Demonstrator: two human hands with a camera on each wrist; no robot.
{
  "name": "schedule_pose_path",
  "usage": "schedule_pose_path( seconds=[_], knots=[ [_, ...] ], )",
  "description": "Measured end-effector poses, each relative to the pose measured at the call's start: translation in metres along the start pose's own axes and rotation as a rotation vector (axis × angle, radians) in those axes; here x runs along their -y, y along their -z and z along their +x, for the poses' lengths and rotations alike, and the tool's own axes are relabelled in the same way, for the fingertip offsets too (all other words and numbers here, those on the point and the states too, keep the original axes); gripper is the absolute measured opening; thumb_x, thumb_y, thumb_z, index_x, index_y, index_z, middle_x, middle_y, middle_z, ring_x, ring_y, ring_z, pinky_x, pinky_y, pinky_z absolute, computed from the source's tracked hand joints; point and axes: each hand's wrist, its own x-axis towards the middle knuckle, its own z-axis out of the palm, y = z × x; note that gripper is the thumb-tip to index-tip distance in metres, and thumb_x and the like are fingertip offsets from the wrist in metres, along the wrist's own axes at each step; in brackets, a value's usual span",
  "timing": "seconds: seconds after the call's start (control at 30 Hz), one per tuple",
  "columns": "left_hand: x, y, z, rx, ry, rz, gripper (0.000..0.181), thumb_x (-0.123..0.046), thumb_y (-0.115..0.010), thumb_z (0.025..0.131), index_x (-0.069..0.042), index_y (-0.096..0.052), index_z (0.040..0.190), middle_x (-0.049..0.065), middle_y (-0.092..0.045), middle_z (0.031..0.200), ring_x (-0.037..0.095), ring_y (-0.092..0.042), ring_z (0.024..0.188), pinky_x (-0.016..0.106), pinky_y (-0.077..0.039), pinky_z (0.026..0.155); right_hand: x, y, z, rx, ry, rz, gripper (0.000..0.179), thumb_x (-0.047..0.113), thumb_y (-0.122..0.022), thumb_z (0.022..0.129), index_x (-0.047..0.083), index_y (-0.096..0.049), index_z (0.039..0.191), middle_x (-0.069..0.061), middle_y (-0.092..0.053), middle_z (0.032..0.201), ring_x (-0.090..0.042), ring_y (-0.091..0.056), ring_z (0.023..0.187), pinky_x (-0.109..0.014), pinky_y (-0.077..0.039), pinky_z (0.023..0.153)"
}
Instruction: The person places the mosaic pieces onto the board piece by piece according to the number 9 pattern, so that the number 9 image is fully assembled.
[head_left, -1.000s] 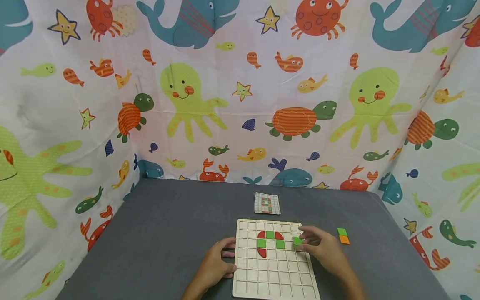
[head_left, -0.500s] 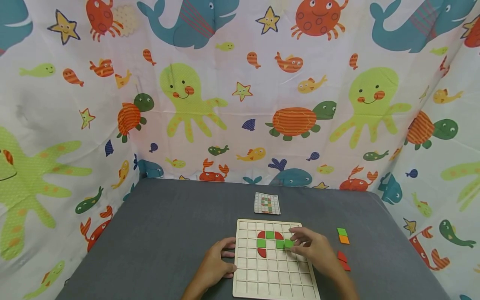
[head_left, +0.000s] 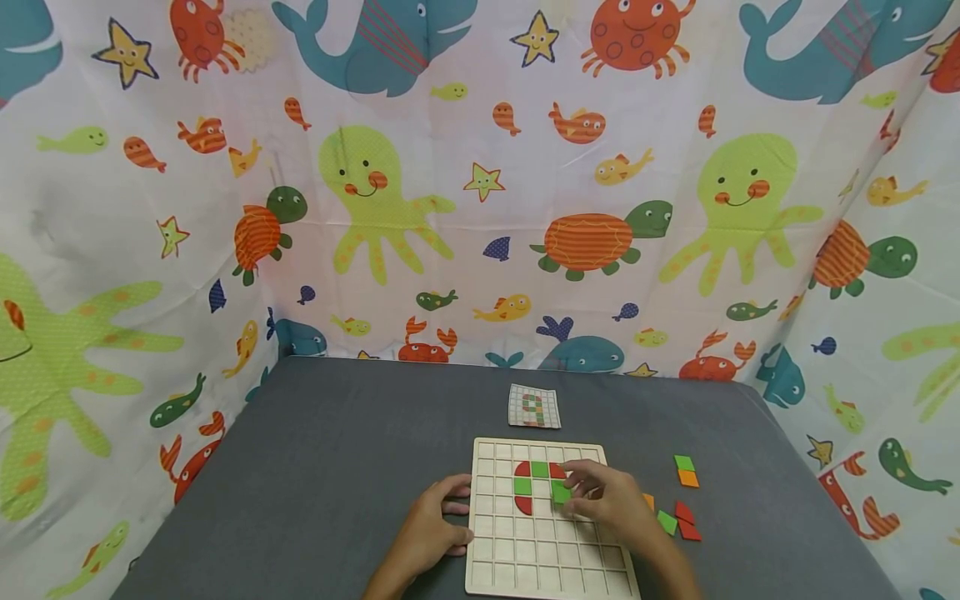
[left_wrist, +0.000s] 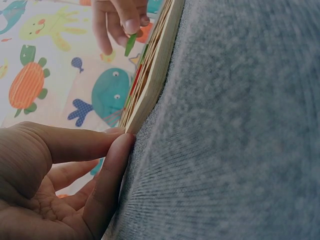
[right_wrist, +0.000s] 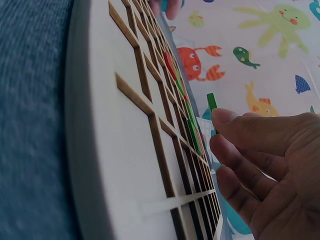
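Head view: one grid board [head_left: 525, 575], one printed card [head_left: 534, 407] beyond it. Green tile [head_left: 560, 494] was above board; on board, three red pieces [head_left: 523, 506], at least two green squares [head_left: 539, 469]. Right of board, six loose pieces [head_left: 688, 479] showed: two green, two orange, two red. Left hand [head_left: 431, 529] had thumb and fingers apart, tips against board's left edge. Right hand [head_left: 611, 500] pinched green tile.

Left wrist view: thumb and forefinger touched board's edge.

Right wrist view: thumb and fingertip clamped on green tile, apart from board.
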Motion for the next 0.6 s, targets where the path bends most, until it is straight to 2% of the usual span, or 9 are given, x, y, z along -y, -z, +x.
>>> schedule_pose_path(
  seconds=[0.43,0.6],
  knots=[
    [-0.0016,0.0003,-0.0012,-0.003,-0.005,0.008,0.078,0.019,-0.079,0.074,-0.005,-0.06,0.145,0.018,-0.061,0.135,0.029,-0.065,0.113,0.04,-0.064,0.059,0.0068,-0.0064,0.002,0.054,-0.019,-0.023,0.056,0.008,-0.091,0.081,0.007,-0.071,0.133,-0.001,-0.074,0.101,-0.011,-0.069,0.085,-0.024,-0.058,0.074],
    [-0.0013,0.0003,-0.0009,-0.003,-0.009,0.011,0.078,0.019,-0.079,0.073,-0.005,-0.061,0.145,0.018,-0.061,0.135,0.03,-0.065,0.112,0.04,-0.064,0.059,0.0056,-0.0079,0.001,0.073,0.002,0.007,0.056,0.007,-0.09,0.082,0.004,-0.069,0.135,-0.005,-0.074,0.102,-0.013,-0.07,0.085,-0.025,-0.058,0.072]
  ],
)
